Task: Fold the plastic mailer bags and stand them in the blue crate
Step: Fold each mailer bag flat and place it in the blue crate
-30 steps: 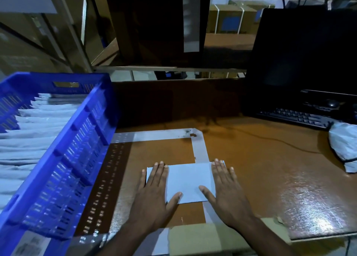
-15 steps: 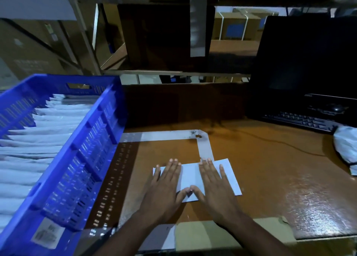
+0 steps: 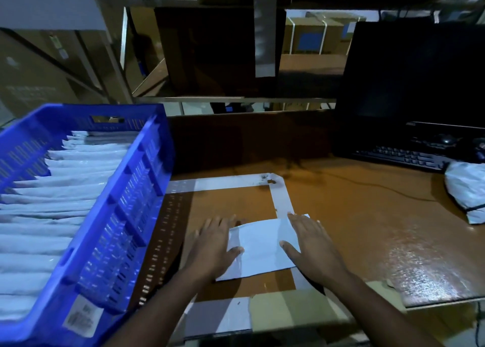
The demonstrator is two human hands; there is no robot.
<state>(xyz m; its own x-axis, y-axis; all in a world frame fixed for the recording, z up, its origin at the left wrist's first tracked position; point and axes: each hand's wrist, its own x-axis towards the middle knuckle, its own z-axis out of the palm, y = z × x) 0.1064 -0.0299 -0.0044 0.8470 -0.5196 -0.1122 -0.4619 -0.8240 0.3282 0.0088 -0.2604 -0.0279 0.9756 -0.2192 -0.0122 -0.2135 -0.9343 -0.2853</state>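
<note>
**Pressing the fold flat**

A folded white mailer bag [image 3: 262, 249] lies on the brown worktop [image 3: 367, 228], just beside the blue crate [image 3: 126, 215]. The left hand [image 3: 212, 244] and the right hand [image 3: 312, 244] lie flat on its two ends. The fingers are straight and grip nothing. I think the fold is being pressed down. Next, one hand must pinch the bag, lift it and stand it among the bags already in the crate.
</note>
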